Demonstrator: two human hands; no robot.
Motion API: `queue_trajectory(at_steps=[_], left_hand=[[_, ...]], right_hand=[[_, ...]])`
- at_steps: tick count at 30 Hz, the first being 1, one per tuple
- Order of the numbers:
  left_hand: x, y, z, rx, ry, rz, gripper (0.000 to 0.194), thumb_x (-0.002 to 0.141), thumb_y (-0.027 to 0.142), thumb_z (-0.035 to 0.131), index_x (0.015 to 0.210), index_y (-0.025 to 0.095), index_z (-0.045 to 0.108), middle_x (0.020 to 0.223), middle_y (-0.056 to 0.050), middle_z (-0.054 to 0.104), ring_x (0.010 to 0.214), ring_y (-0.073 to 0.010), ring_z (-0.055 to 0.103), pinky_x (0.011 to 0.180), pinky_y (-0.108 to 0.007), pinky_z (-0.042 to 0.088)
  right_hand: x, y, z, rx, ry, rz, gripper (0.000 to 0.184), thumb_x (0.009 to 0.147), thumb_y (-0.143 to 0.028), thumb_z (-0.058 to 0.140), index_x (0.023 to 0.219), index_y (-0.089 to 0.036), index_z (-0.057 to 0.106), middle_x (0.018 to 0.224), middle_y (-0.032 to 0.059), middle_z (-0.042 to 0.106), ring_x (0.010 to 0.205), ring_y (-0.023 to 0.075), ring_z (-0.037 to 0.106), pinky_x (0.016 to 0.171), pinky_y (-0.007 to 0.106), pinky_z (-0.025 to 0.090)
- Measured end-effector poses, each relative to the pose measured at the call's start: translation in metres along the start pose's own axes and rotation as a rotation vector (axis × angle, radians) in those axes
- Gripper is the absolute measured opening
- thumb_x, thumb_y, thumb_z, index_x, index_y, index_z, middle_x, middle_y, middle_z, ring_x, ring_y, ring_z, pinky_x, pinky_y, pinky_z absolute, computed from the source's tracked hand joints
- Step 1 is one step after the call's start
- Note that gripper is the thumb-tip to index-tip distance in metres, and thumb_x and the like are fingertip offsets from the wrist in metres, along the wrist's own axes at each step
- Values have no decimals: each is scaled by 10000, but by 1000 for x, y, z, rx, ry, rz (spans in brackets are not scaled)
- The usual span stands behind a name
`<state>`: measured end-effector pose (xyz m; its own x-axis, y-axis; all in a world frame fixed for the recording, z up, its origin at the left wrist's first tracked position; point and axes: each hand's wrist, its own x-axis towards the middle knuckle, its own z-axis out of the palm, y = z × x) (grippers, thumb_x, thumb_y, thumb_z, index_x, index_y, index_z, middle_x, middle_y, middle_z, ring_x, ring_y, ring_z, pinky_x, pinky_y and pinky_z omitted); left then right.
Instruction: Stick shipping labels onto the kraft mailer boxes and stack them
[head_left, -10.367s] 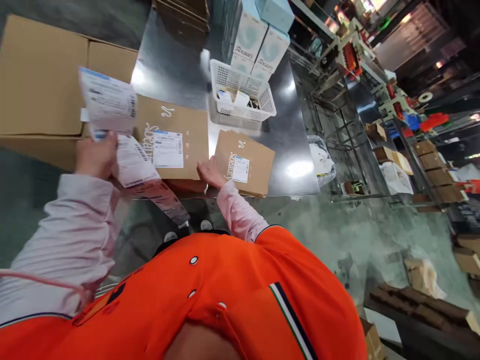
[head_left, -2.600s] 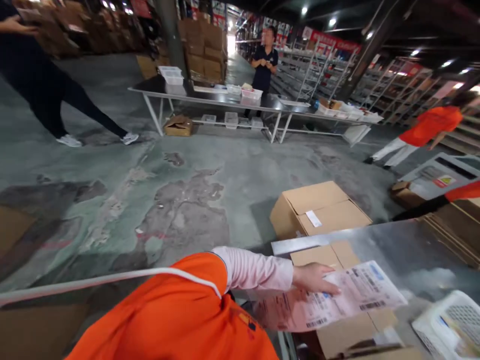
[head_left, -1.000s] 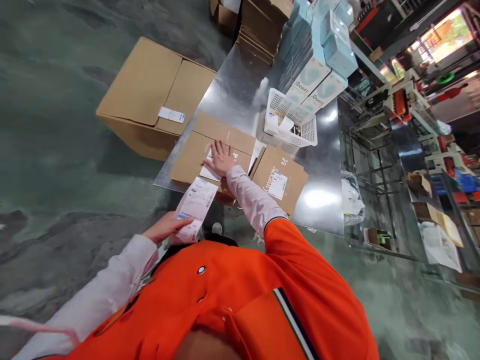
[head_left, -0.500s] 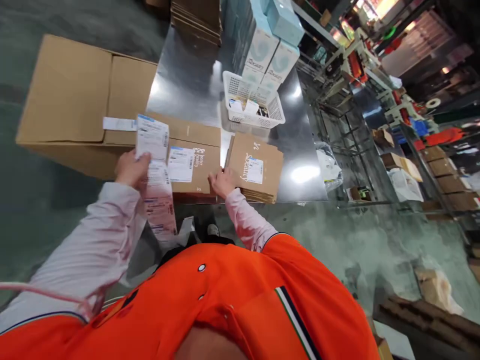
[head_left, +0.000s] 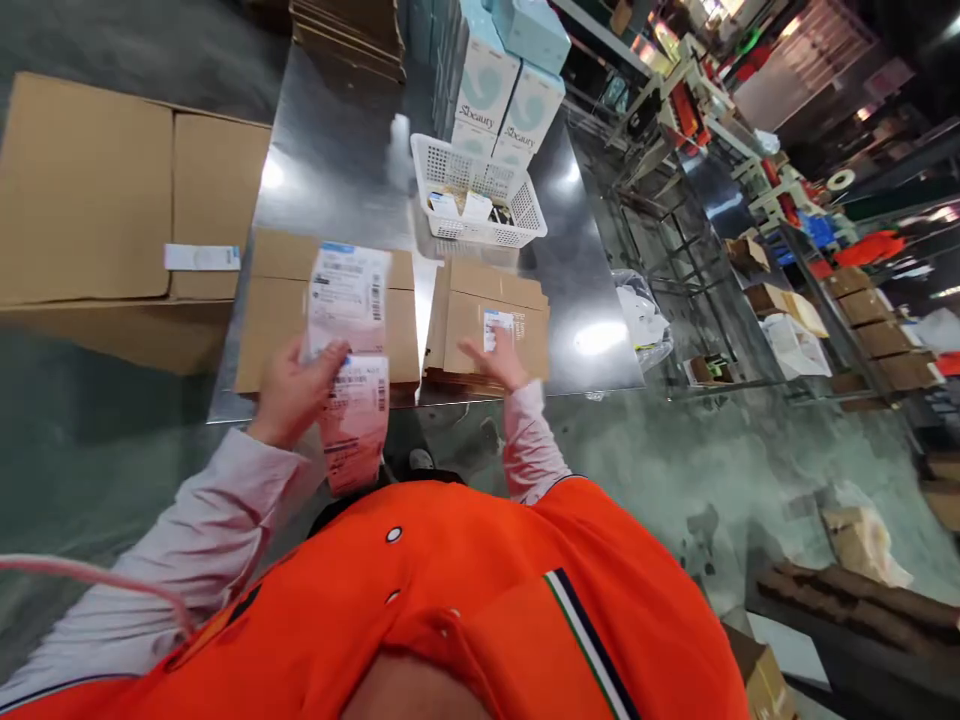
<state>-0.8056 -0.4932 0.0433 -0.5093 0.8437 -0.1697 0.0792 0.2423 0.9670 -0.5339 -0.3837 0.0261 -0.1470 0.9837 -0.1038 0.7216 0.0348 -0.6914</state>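
Observation:
My left hand [head_left: 291, 392] grips a long strip of printed shipping labels [head_left: 351, 355], held up over the near edge of a steel table [head_left: 330, 130]. My right hand [head_left: 499, 362] lies flat with fingers apart on a stack of flat cardboard mailers [head_left: 487, 325], over a small white label [head_left: 498, 330]. Left of that stack, partly under the strip, lies another flat cardboard mailer [head_left: 300, 315]. Both cardboard pieces rest near the table's front edge.
A white plastic basket [head_left: 472, 195] of small papers and pale blue-and-white Sbeauty boxes [head_left: 487, 90] stand on the table. A flat cardboard stack [head_left: 349, 30] lies at its far end. A large carton [head_left: 90, 190] stands left; shelving runs right.
My left hand has moved right and the label strip now hangs more upright. My right hand has moved from the stack's near edge onto its top. The view has shifted slightly.

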Motion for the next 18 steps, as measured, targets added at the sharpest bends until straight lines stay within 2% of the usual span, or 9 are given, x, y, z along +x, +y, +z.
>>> queue_trajectory(at_steps=[2,4,6,8,10,12,15,18], left_hand=[[-14,-8,3,43,-115,-53,681,577,680,766,920,93,739,876,-130,745,783,-244,678,768,-385,594],[-21,-12,0,52,-219,-75,695,505,684,820,887,107,748,871,-132,752,842,-272,693,782,-377,591],[-21,-14,-9,-30,-236,-55,722,485,665,861,953,125,758,972,-134,764,938,-291,699,815,-365,588],[-18,-16,-20,-120,-166,-57,718,490,653,874,975,136,761,1009,-127,763,957,-291,696,814,-350,581],[-17,-19,-29,-141,-102,-95,652,490,633,879,884,127,762,921,-119,757,902,-280,688,786,-332,565],[-17,-23,-32,-146,-73,-125,575,495,584,886,809,122,751,845,-102,741,836,-252,669,750,-310,542],[-20,-28,-27,-214,-15,-110,480,530,509,879,762,122,716,795,-72,715,763,-200,630,721,-279,510],[-19,-34,-20,-222,100,-80,395,603,467,834,693,130,650,718,-41,660,690,-158,568,682,-252,464]], right_hand=[[-14,-35,54,374,-233,-189,604,839,-496,747,1326,-165,612,1276,123,679,1135,218,673,996,357,569],[-34,-61,98,621,-233,-222,496,894,-530,663,1209,-147,666,1162,102,723,1033,184,696,962,329,582],[-49,-74,120,693,-263,-205,475,885,-556,660,1087,-128,701,1039,90,748,945,179,706,936,332,590],[-53,-79,124,673,-400,-202,504,788,-556,767,1051,-129,714,989,69,756,902,183,710,904,336,599],[-44,-82,117,663,-500,-216,573,712,-539,835,1099,-134,713,1023,59,758,918,180,710,892,320,597],[-29,-87,110,627,-536,-249,566,733,-519,827,1128,-131,714,1021,57,757,910,166,704,873,292,587],[-15,-99,103,406,-513,-332,409,819,-477,770,1029,-126,753,887,41,743,816,147,681,814,265,568],[-16,-110,100,206,-345,-430,307,860,-428,749,993,-153,770,948,48,744,841,151,676,836,267,547]])
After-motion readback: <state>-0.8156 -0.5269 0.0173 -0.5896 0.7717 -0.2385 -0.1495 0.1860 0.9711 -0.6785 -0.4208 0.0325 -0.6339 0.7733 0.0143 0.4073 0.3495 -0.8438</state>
